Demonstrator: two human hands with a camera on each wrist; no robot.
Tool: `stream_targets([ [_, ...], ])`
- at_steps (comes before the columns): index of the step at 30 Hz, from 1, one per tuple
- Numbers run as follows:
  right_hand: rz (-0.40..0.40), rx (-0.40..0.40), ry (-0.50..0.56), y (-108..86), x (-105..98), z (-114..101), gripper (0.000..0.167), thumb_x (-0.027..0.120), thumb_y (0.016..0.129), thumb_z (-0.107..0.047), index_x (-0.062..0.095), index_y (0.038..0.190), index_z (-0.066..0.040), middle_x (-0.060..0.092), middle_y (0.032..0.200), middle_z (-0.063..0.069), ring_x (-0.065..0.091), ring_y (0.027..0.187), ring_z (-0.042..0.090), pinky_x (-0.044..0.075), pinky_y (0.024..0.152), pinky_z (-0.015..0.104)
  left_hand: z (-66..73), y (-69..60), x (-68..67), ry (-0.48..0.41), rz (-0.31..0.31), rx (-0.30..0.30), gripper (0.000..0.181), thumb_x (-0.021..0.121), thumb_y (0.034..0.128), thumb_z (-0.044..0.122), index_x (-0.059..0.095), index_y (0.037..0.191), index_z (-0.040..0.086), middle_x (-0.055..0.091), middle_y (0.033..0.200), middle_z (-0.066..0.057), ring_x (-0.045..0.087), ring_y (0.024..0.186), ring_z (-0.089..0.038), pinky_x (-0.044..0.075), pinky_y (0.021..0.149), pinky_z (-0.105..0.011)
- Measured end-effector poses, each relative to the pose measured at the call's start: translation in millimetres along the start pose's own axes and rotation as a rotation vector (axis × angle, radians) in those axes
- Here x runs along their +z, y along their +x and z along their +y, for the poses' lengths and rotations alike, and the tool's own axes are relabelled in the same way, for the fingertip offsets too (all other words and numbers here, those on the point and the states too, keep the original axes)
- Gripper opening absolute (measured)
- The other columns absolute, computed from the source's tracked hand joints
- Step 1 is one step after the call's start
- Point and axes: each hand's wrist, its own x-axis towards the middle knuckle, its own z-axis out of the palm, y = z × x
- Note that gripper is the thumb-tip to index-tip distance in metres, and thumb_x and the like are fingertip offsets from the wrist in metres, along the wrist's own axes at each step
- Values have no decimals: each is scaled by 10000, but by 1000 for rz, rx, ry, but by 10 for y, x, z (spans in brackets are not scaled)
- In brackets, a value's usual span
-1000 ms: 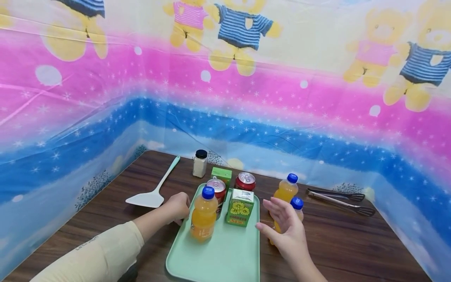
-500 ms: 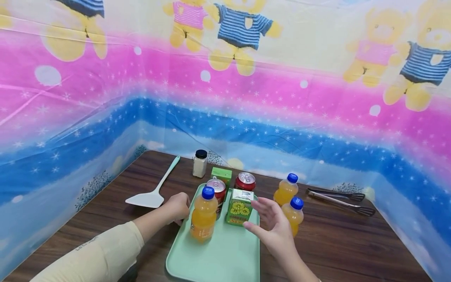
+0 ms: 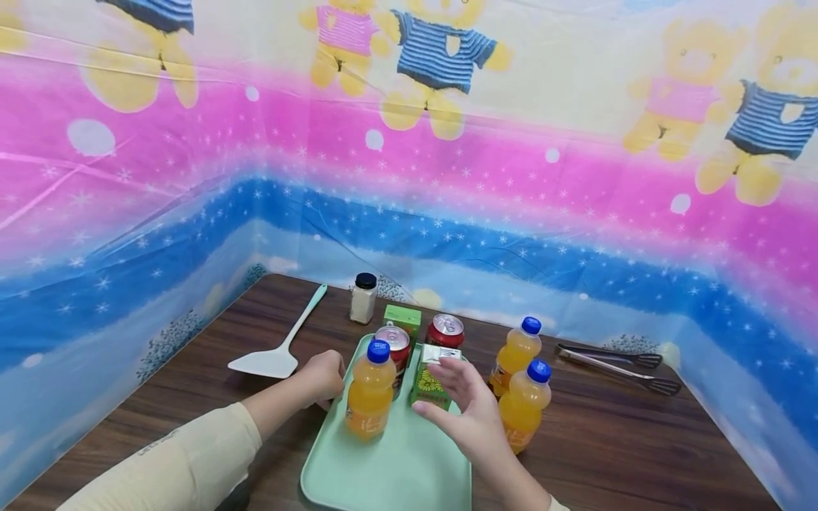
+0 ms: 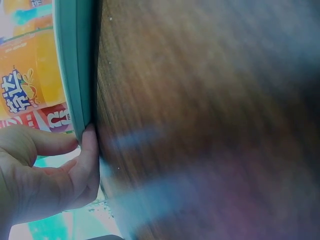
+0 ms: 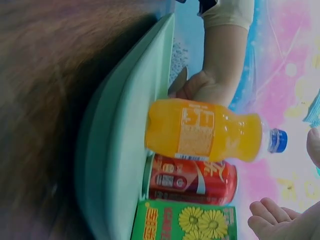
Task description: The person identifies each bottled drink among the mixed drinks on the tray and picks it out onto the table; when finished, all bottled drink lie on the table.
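My left hand (image 3: 322,378) pinches the left rim of the green tray (image 3: 409,468); the left wrist view shows thumb and fingers on the rim (image 4: 75,65). On the tray stand an orange bottle (image 3: 370,397) with a blue cap, a red can (image 3: 394,342) behind it, and a green carton (image 3: 429,387) with yellow flowers. Another green carton (image 3: 402,317) and a second red can (image 3: 445,329) are at its far end. My right hand (image 3: 469,411), fingers spread and slightly bent, holds nothing in front of the flowered carton, partly hiding it; whether they touch, I cannot tell.
Two orange bottles (image 3: 525,408) (image 3: 519,348) stand right of the tray, close to my right hand. Metal tongs (image 3: 616,365) lie farther right. A white spatula (image 3: 268,360) lies at the left, and a black-lidded jar (image 3: 363,301) stands at the back.
My right hand has moved left from beside the two bottles to over the tray's right side, before the flowered carton. My left hand has stayed on the rim.
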Motion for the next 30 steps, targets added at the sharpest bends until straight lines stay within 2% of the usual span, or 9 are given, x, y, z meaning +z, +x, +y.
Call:
stream_targets([
  [3, -28, 12, 24, 13, 51, -5, 673, 805, 728, -265, 469, 1280, -76, 587, 1232, 55, 531, 1165, 208, 386, 1016, 502, 8, 6, 4, 4, -2, 0, 165, 586, 736, -153, 523, 796, -14, 527, 781, -120, 593, 628, -209, 561, 450, -298],
  [10, -70, 42, -14, 62, 156, 26, 685, 795, 729, -342, 468, 1275, -89, 583, 1239, 73, 532, 1162, 193, 395, 1015, 485, 24, 19, 6, 10, -8, 1, 177, 584, 736, -160, 521, 810, -13, 522, 794, -121, 592, 644, -212, 558, 447, -291],
  [12, -78, 52, -18, 83, 192, 36, 666, 791, 739, -322, 471, 1273, -87, 582, 1241, 78, 533, 1161, 187, 388, 1019, 491, 19, 21, 3, 14, -7, -3, 177, 588, 736, -158, 523, 813, -13, 523, 795, -121, 592, 641, -214, 558, 445, -290],
  [17, -79, 73, -45, 133, 299, 42, 650, 795, 743, -273, 476, 1272, -69, 598, 1216, 46, 542, 1150, 197, 398, 1014, 472, 14, 10, 1, 12, -7, -6, 170, 594, 740, -153, 522, 806, -14, 520, 781, -122, 590, 625, -210, 559, 446, -291],
  [23, -80, 102, -45, 181, 404, 12, 673, 809, 727, -274, 478, 1275, -65, 597, 1197, 71, 544, 1140, 241, 405, 1011, 458, 8, -5, 8, 1, -8, 3, 162, 594, 737, -156, 530, 789, -16, 528, 763, -118, 596, 612, -203, 562, 450, -299],
  [30, -77, 113, -50, 229, 491, 3, 670, 813, 722, -285, 484, 1266, -73, 597, 1169, 56, 555, 1110, 224, 424, 1003, 436, -10, -8, 8, -1, 0, 23, 158, 591, 721, -161, 549, 799, -31, 545, 770, -117, 607, 622, -206, 563, 452, -301],
])
